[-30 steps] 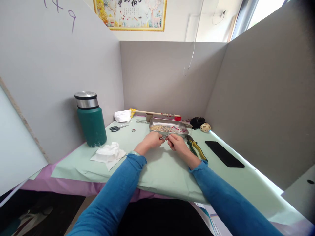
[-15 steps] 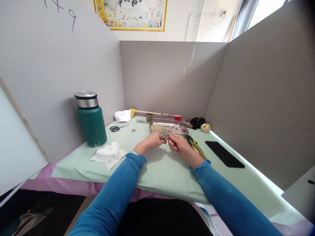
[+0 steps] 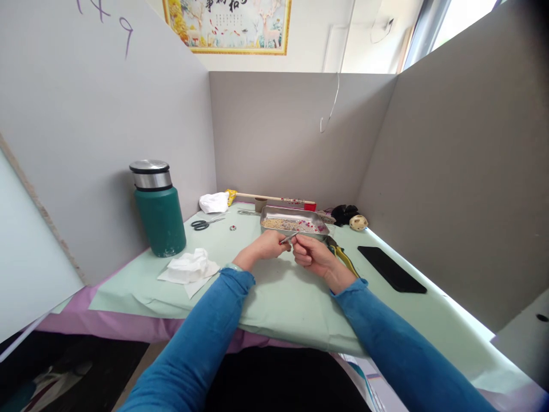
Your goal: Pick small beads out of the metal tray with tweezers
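Observation:
My left hand (image 3: 265, 246) and my right hand (image 3: 312, 254) meet above the pale green table cover (image 3: 274, 289), just in front of a metal tray (image 3: 294, 222) of small beads. The left hand's fingers pinch a thin metal tool (image 3: 289, 238) that points toward the right hand. The right hand's fingers are curled in a pinch at the tool's tip; what they hold is too small to make out. Both sleeves are blue.
A green flask (image 3: 158, 209) stands at the left with crumpled tissue (image 3: 189, 267) beside it. Scissors (image 3: 204, 223) lie behind. Yellow-handled pliers (image 3: 338, 253) and a black phone (image 3: 391, 268) lie to the right. Grey partition walls enclose the table.
The right hand has turned slightly and shifted a little toward me. The left hand and the tool stay nearly where they were.

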A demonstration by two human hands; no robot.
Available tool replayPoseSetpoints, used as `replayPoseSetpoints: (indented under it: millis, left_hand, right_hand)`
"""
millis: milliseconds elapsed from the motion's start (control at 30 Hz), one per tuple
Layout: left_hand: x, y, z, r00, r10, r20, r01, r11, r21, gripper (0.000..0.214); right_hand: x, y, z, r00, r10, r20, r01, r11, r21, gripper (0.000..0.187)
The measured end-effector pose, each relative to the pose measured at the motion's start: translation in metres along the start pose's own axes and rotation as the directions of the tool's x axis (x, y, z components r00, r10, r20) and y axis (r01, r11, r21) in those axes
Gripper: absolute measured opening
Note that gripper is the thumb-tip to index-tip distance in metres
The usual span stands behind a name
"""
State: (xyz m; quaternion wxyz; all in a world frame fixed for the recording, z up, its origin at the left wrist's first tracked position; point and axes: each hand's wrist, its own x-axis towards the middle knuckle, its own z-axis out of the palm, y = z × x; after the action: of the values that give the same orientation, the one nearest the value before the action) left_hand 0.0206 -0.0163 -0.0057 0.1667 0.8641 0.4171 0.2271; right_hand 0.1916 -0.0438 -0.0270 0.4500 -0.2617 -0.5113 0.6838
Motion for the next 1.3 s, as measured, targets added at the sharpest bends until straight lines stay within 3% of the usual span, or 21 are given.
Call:
replayPoseSetpoints:
  millis: [267,433,533,733,867,1000,1133,1300]
  left_hand:
    - [0.003,-0.005,0.003,0.994,-0.103,-0.038,0.109,0.977,0.186,0.028]
    - [0.003,-0.007,0.004,0.994,-0.103,-0.039,0.110,0.965,0.238,0.027]
    - [0.004,-0.008,0.005,0.994,-0.102,-0.045,0.110,0.965,0.240,0.025]
    - [0.002,-0.007,0.005,0.993,-0.095,-0.068,0.106,0.978,0.180,0.036]
    - [0.002,-0.006,0.005,0.997,-0.044,-0.058,0.053,0.987,0.152,0.045]
    - [0.002,-0.005,0.005,0.999,-0.017,-0.051,0.023,0.993,0.112,0.040]
    - [0.003,-0.005,0.005,0.999,0.016,-0.028,-0.014,0.996,0.083,0.033]
    - [0.004,-0.008,0.007,0.999,0.005,-0.036,0.001,0.985,0.170,0.029]
  right_hand:
    - [0.001,0.004,0.008,0.979,-0.101,-0.178,0.041,0.948,-0.315,0.030]
    - [0.004,0.010,0.009,0.936,-0.260,-0.237,0.074,0.804,-0.590,0.023]
    - [0.007,0.012,0.008,0.911,-0.338,-0.235,0.099,0.735,-0.671,0.021]
    - [0.006,0.012,0.009,0.925,-0.300,-0.235,0.091,0.774,-0.627,0.023]
    - [0.001,0.006,0.010,0.973,-0.147,-0.180,0.057,0.901,-0.431,0.027]
    - [-0.003,0.000,0.007,0.998,-0.008,-0.069,-0.007,0.976,-0.217,0.027]
    - [-0.003,-0.003,0.004,0.997,0.078,-0.016,-0.079,0.992,-0.094,0.021]
    - [-0.001,-0.001,0.004,0.997,0.072,-0.038,-0.075,0.992,-0.100,0.022]
